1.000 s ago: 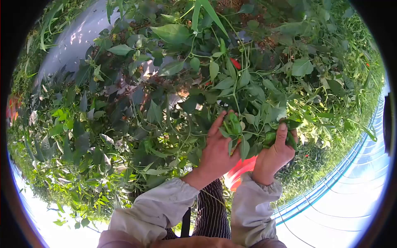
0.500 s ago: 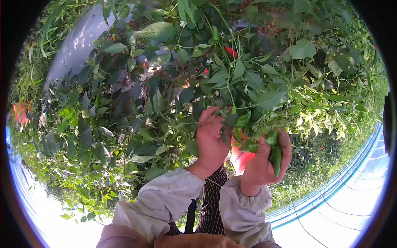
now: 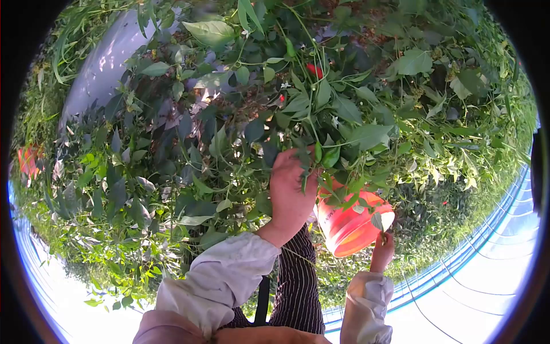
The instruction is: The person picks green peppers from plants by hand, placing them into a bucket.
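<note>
My left hand [image 3: 292,186] is raised into the pepper plant [image 3: 298,103], its fingers curled around a leafy branch; leaves hide the fingertips. Just right of those fingers hang green chili peppers [image 3: 330,156]. Lower right, my right hand [image 3: 382,252] is at the rim of a tilted red bucket [image 3: 344,229] with dark lettering. Its fingers are drawn together near a small leaf, and what they hold, if anything, cannot be made out. The bucket's inside is mostly out of sight.
A red chili pepper [image 3: 314,71] hangs higher among the leaves. Pale sheeting [image 3: 109,63] lies at upper left, and an orange-red object [image 3: 28,161] stands at the far left. Dense foliage surrounds both arms. Striped trousers [image 3: 295,281] show below.
My right hand, which held green chili peppers beside the foliage, has dropped down to the bucket's rim, and those peppers no longer show. The bucket is more exposed. My left hand has barely shifted.
</note>
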Demonstrator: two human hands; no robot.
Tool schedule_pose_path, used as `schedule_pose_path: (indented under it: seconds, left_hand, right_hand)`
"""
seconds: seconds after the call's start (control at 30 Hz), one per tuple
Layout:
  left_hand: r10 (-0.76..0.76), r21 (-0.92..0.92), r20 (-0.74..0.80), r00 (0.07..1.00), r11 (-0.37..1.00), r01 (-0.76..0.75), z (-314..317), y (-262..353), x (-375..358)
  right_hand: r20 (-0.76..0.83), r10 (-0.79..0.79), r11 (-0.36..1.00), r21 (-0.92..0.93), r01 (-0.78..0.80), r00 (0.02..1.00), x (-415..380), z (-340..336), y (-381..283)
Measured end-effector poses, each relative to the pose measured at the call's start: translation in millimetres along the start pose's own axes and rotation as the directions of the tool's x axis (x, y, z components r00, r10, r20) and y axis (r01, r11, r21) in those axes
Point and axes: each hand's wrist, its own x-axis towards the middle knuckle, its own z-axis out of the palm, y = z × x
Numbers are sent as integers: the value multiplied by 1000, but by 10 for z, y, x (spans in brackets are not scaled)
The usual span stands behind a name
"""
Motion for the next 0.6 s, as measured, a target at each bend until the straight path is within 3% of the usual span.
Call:
schedule_pose_path:
  seconds: [0.03, 0.07, 0.17, 0.2, 0.27, 0.3, 0.33, 0.4, 0.43, 0.5, 0.6]
  left_hand:
    - [51, 49, 12, 999, 997, -52, -2, -10, -7]
    - [102, 100, 24, 995, 990, -104, -9, -18, -11]
    - [107, 228, 83, 991, 966, -123, -18, 12, -33]
    - [133, 276, 103, 986, 948, -157, -25, 9, -37]
    - [134, 310, 107, 985, 937, -161, -24, 30, -45]
    - [137, 342, 116, 984, 924, -169, -23, 47, -50]
    - [139, 343, 111, 984, 924, -169, -20, 68, -46]
    - [145, 326, 107, 984, 930, -173, -22, 110, -24]
    - [156, 328, 102, 982, 927, -181, -25, 105, -10]
    - [112, 312, 113, 987, 939, -143, -25, 89, -11]
    - [75, 254, 73, 994, 963, -92, -39, 140, 4]
  right_hand:
    - [93, -13, 942, -332, 44, 996, 73, 43, 112]
    - [41, -169, 905, -390, 172, 985, 126, 158, 269]
    - [-27, -329, 862, -416, 289, 944, 25, -112, -608]
    - [-36, -311, 944, -128, 304, 950, -63, -293, -1125]
    - [-208, -650, 719, 146, 680, 731, -340, -571, -1957]
    - [-223, -783, 559, 158, 814, 581, -499, -700, -2363]
    - [-244, -882, 372, 168, 913, 404, -613, -776, -2728]
    - [-129, -968, 198, 146, 969, 217, -632, -752, -3300]
    - [-139, -968, 190, 145, 971, 211, -579, -694, -3426]
    - [120, -949, 291, -33, 956, 293, -513, -596, -3568]
    - [170, -948, 259, -85, 962, 270, -578, -646, -3649]
